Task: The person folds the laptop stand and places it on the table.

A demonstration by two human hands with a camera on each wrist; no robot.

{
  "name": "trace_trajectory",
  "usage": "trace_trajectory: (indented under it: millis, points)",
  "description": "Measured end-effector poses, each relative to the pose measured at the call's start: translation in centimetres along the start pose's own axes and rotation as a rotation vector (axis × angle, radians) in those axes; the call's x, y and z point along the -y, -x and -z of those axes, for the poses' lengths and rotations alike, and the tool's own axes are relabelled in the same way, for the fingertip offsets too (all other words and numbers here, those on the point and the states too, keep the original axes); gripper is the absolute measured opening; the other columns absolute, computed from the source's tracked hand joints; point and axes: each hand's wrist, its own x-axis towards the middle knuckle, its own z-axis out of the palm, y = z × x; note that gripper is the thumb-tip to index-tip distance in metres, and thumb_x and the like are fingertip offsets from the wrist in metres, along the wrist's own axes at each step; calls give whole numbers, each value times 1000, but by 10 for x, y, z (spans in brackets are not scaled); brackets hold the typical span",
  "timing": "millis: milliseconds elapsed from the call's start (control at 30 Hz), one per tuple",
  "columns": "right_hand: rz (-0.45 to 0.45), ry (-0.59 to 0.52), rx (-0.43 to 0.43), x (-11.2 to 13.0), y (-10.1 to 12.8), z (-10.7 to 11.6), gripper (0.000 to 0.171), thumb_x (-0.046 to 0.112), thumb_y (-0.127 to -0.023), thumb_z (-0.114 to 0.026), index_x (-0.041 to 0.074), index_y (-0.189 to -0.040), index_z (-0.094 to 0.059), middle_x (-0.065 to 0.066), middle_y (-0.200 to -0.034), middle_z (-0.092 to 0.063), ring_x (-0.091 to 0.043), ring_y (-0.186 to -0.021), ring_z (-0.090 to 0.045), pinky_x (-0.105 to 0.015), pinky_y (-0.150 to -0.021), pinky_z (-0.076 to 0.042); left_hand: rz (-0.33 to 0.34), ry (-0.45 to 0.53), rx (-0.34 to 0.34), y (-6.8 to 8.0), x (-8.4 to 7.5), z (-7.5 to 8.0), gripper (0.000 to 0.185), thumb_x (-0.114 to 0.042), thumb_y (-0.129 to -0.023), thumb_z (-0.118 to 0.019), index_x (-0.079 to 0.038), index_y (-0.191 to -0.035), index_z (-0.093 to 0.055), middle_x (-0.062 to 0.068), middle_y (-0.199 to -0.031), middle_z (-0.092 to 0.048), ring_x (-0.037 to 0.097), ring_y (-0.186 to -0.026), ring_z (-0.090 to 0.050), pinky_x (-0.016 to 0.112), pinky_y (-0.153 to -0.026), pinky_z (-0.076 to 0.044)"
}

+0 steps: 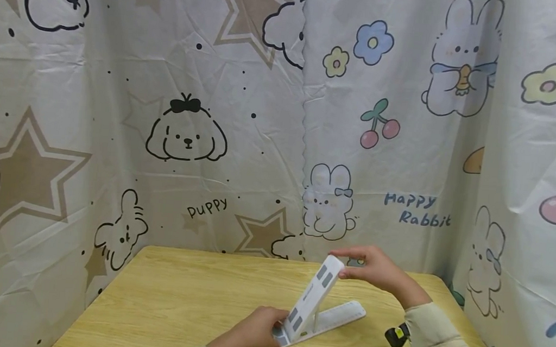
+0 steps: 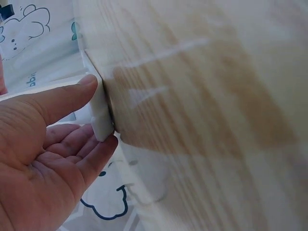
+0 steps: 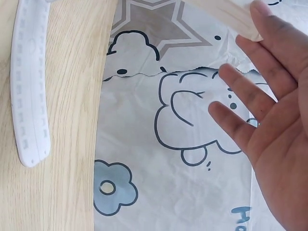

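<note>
A white folding stand (image 1: 311,298) with grey pads is opened on the table, one arm raised at a slant above a flat base arm (image 1: 342,316). At its near end, my left hand (image 1: 254,331) grips the hinge corner. The left wrist view shows the thumb on one side of the white edge (image 2: 102,113) and the fingers curled around the other. My right hand (image 1: 373,268) pinches the top of the raised arm between thumb and forefinger. Its other fingers are spread in the right wrist view, with the slotted base arm (image 3: 31,91) lying apart from them.
The wood-grain table (image 1: 175,291) meets a printed curtain (image 1: 261,139) at its back edge, and more curtain hangs on both sides. A small black and yellow device (image 1: 396,335) sits at the right wrist.
</note>
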Motion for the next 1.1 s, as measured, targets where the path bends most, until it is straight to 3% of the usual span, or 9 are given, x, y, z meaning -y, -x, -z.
trace_trajectory:
  millis: [133, 300, 500, 700, 900, 1000, 1100]
  points:
    - [0, -49, 20, -2, -2, 0, 52, 31, -87, -82, 16, -135, -69, -7, -136, -68, -39, -127, -60, -63, -104, -47, 11, 33, 1, 2, 2, 1, 67, 2, -68, -90, -8, -131, -69, -4, -113, -74, 5, -96, -64, 25, -83, -57]
    - [-73, -116, -5, -4, 1, -3, 53, 32, -81, -87, 16, -129, -72, -8, -133, -69, -41, -124, -60, -55, -101, -53, 12, 67, 22, 2, 6, 3, 72, 4, -69, -87, -10, -136, -67, -5, -114, -73, 5, -96, -63, 23, -86, -55]
    - [-143, -115, -59, 1, 8, -6, 57, 35, -76, -91, 17, -127, -74, -9, -128, -71, -35, -118, -63, -42, -90, -59, -80, 20, 51, -3, 15, 10, 73, 1, -68, -90, -12, -136, -67, -10, -110, -72, 2, -97, -63, 20, -86, -55]
    - [-133, -158, -89, 7, 20, -10, 57, 33, -76, -91, 14, -127, -74, -13, -131, -70, -38, -121, -64, -37, -87, -61, -110, 12, 69, -4, 19, 13, 74, 3, -68, -88, -11, -138, -65, -10, -110, -71, 1, -98, -62, 20, -84, -54]
    - [-148, -141, -120, 11, 25, -14, 54, 35, -79, -89, 18, -127, -74, -13, -137, -66, -43, -124, -60, -45, -92, -60, -91, 52, 56, -4, 20, 14, 73, 5, -68, -87, -12, -136, -66, -10, -111, -71, 3, -99, -62, 21, -86, -54]
    - [-129, -127, -117, 10, 28, -16, 55, 37, -82, -87, 16, -130, -71, -12, -137, -65, -39, -120, -62, -44, -92, -60, -66, 98, 53, -5, 20, 12, 72, 4, -69, -88, -11, -136, -66, -8, -113, -72, 6, -101, -64, 24, -90, -55]
    - [-75, -132, -108, 4, 33, -18, 58, 34, -85, -85, 13, -136, -67, -9, -136, -66, -30, -117, -65, -39, -93, -59, -53, 113, 49, -4, 15, 11, 71, -7, -76, -90, -10, -141, -62, -3, -128, -69, 15, -112, -65, 31, -97, -55]
